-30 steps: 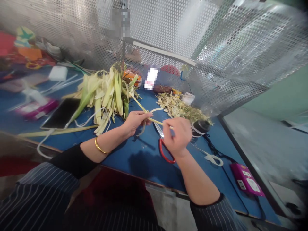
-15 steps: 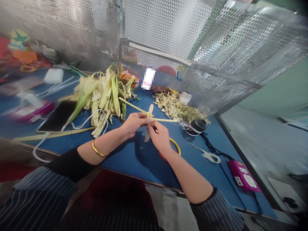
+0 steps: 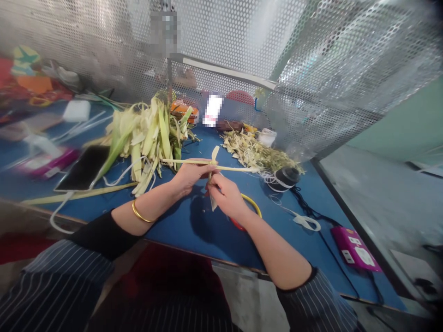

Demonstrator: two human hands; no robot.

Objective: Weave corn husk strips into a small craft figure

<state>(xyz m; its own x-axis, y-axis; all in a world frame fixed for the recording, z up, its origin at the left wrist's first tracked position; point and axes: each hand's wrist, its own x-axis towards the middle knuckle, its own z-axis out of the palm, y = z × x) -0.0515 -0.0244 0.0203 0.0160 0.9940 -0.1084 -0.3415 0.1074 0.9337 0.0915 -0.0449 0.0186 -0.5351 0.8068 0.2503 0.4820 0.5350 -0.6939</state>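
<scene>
Husk strips [image 3: 235, 168], narrow and pale, one set crosswise over another: sitting between the two hands, raised over the blue table [image 3: 180, 226].

Left hand [image 3: 192, 176], one: thumb and fingers pinching at the crossing, with no visible gap, apparently bracing the join so that it is not slipping. Long ends are sticking out freely to both sides; a short, broader end is standing up beyond the fingertips.

Right hand [image 3: 226, 193], one: fingers curling closed just below the crossing, grasping the downward part, seemingly so the other hand's pinch is staying undisturbed. Its pale tip is showing beneath; the exact finger contact is being hidden.

Looped handle [image 3: 254, 203], yellow and red: lying under the right wrist, probably left there for easy reach.

Husk pile [image 3: 148, 133], leafy: resting beyond and left of the fingers, a dark phone [image 3: 83, 168] lying at its near left side.

Shredded husk heap [image 3: 256, 150]: spreading beyond and right of the fingers.

Black spool [image 3: 287, 177], white thread around it: sitting to their right, near the heap.
</scene>
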